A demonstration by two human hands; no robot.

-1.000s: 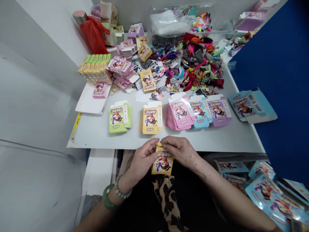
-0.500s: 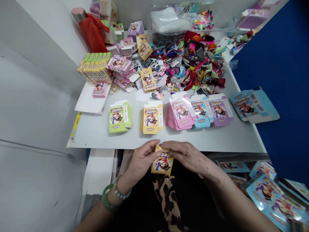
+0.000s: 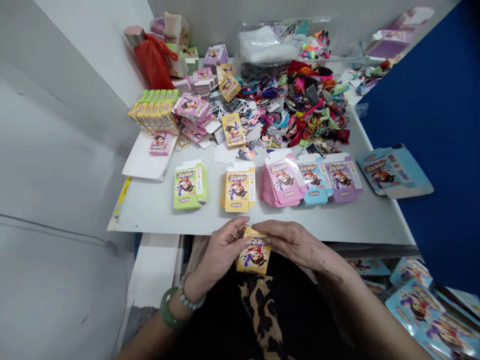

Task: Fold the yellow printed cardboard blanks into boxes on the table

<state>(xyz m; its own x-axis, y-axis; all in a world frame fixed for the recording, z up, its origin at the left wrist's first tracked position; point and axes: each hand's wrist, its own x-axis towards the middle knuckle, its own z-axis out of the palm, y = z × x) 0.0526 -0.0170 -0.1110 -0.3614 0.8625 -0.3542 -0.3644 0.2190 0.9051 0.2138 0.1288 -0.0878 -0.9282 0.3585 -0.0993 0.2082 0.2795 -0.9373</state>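
Note:
A small yellow card box (image 3: 255,257) with a cartoon girl printed on it is held in front of my body, just off the table's near edge. My left hand (image 3: 225,247) grips its left side, thumb on the printed face. On the upper right, my right hand (image 3: 288,240) holds the box with fingers along its top end. The fingers partly cover that end, so how its flap lies is hidden. Beyond my hands lie flat yellow cartons (image 3: 239,192), green cartons (image 3: 187,190), pink cartons (image 3: 283,180), blue cartons (image 3: 313,182) and purple cartons (image 3: 342,180).
Behind the cartons spreads a heap of colourful hair accessories (image 3: 296,110). Filled boxes (image 3: 155,110) stand in a row at the left, near a red bag (image 3: 155,62). A clear bin (image 3: 285,42) sits at the back. Blue packages (image 3: 423,305) lie low at the right.
The view has shifted slightly, so the table's things appear a little lower. Both hands keep hold of the yellow box in nearly the same pose.

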